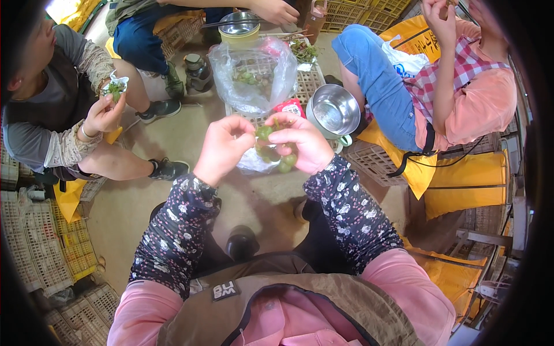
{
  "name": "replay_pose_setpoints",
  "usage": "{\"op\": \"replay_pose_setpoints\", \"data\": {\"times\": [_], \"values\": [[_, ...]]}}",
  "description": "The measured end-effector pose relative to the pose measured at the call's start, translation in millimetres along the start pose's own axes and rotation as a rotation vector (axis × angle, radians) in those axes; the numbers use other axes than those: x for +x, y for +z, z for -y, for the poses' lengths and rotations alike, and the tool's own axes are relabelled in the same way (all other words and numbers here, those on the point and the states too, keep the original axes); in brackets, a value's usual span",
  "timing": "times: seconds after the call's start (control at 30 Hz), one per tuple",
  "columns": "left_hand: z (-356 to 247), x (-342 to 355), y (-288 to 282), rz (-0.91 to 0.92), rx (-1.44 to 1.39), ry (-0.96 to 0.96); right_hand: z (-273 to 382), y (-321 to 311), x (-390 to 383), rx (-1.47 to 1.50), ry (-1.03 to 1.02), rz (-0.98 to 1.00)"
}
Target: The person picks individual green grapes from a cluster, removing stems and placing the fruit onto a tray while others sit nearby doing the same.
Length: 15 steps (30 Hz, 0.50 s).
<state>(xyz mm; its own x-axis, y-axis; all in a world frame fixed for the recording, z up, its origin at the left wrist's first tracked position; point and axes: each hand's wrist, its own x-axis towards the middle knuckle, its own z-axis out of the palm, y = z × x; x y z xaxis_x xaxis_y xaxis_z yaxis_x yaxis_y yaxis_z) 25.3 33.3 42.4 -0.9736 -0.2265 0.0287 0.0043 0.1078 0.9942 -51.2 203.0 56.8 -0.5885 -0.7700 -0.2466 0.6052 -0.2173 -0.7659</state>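
Note:
In front of my chest, a small bunch of green grapes (287,163) hangs from my right hand (309,144). The thumb and fingers of that hand are closed around the upper part of the bunch and its stem. My left hand (224,144) is pinched at the bunch's left side, its fingertips against a green grape (264,132). Just beyond both hands is a large clear plastic bag (220,66), spread open with some grapes in it. A piece of white plastic (254,161) shows below the grapes, partly hidden by my hands.
Beyond my right hand stand a steel pot (333,109) and a red packet (288,108). A pale crate (309,83) supports the bag and some green stems (303,51). A bowl with chopsticks (239,36) and a dark jar (198,72) stand farther back. Several people sit around; one holds greens (115,89).

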Motion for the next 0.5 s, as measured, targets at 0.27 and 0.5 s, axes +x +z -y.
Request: {"op": "replay_pose_setpoints", "data": {"times": [0.27,0.5], "values": [[-7.0,-0.4,-0.5,0.016,-0.026,-0.025,0.5,-7.6,1.3,0.222,0.106,0.145],[-3.0,-0.8,-2.3,-0.022,0.003,-0.015,0.5,-4.0,-0.4,0.197,0.118,0.109]]}}
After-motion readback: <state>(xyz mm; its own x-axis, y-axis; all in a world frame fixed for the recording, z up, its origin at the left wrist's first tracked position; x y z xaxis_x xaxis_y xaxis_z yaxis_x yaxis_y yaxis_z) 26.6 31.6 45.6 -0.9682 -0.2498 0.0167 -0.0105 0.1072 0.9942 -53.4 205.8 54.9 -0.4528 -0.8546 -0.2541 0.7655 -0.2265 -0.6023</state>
